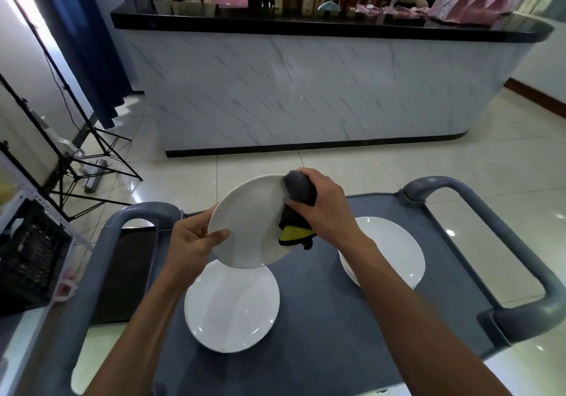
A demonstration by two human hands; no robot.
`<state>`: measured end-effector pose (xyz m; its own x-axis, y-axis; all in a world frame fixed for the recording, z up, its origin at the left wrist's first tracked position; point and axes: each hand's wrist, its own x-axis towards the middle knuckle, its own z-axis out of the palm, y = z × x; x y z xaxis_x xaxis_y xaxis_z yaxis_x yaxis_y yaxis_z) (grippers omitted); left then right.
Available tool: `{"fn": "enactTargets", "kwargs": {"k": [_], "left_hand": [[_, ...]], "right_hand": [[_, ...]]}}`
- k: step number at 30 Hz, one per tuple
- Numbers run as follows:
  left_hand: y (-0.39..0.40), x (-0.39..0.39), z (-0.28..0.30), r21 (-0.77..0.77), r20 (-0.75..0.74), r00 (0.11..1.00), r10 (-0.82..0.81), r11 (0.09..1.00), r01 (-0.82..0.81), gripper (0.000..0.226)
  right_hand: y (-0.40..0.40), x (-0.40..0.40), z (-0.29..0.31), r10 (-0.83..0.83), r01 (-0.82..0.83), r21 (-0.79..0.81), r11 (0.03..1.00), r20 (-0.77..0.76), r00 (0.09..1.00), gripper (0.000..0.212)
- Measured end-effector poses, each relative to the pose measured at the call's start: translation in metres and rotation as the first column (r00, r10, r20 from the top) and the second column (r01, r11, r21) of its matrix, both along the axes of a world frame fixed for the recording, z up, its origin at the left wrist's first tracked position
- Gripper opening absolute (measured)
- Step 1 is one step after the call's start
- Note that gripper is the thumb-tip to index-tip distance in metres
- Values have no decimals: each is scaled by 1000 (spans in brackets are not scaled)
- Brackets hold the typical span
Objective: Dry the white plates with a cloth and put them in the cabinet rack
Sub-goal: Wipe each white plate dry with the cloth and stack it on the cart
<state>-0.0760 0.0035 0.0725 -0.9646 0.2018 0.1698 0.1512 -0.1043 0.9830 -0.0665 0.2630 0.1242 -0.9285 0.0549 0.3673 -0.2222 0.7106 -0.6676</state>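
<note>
Plates are what I have in front of me, all white: one plate [251, 224] is lifted off the cart and tilted, its hollow face turned up toward me, and it hangs above the front edge of a second plate [232, 305] that lies flat on the grey cart top [321, 319]. My left hand [191, 242] grips the raised plate at its left rim, thumb laid over the inner face and the fingers curled out of sight behind it. My right hand [321, 207] is clenched around a dark cloth [298, 208] and presses it against the right side of the same plate; a bunched grey end of the cloth sticks out above my knuckles at the plate's upper rim, and a yellow corner hangs out below my palm over the lower right part of the plate. To the right, well apart from the flat plate, a small stack of plates [389, 248] sits on the cart top, partly hidden by my right forearm; I cannot tell how many are in it. The cart has thick grey handles, one loop at my left [134, 215] and one at my right [490, 208]. Beyond the cart stands a marble-patterned counter [306, 89] with a black top, on a pale tiled floor [459, 162]. At my left is a black tripod stand [76, 150].
</note>
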Motion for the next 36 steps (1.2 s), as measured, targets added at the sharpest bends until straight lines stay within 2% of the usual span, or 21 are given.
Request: {"fn": "enactTargets", "kwargs": {"k": [11, 17, 21, 24, 26, 28, 30, 33, 36], "left_hand": [[5, 0, -11, -41, -8, 998, 55, 998, -55, 50], [17, 2, -23, 25, 89, 988, 125, 992, -128, 37], [17, 4, -28, 124, 219, 968, 125, 980, -154, 34], [15, 6, -30, 206, 387, 914, 121, 955, -214, 20], [15, 7, -28, 206, 528, 840, 124, 941, -269, 19], [16, 9, -26, 135, 685, 723, 97, 957, -256, 32], [16, 12, -23, 112, 790, 613, -1, 983, -143, 53], [17, 12, -18, 230, 825, 535, -181, 973, -25, 76], [21, 11, -13, 295, 824, 511, -246, 956, -15, 75]], "right_hand": [[-7, 8, -14, -48, 50, 10, 999, -188, 981, 25], [-8, 18, -20, -52, 68, 45, 997, -287, 957, 22], [-3, 26, -22, -73, 97, 53, 994, -350, 934, 20], [3, 30, -23, -102, 120, 25, 992, -376, 921, 18], [5, 33, -24, -106, 120, 11, 993, -391, 914, 18], [5, 35, -25, -107, 124, 15, 992, -412, 905, 17], [5, 36, -29, -106, 130, 22, 991, -442, 891, 14], [4, 36, -36, -80, 118, 48, 992, -485, 871, 14], [4, 39, -46, -26, 86, 91, 992, -523, 852, 17]]}}
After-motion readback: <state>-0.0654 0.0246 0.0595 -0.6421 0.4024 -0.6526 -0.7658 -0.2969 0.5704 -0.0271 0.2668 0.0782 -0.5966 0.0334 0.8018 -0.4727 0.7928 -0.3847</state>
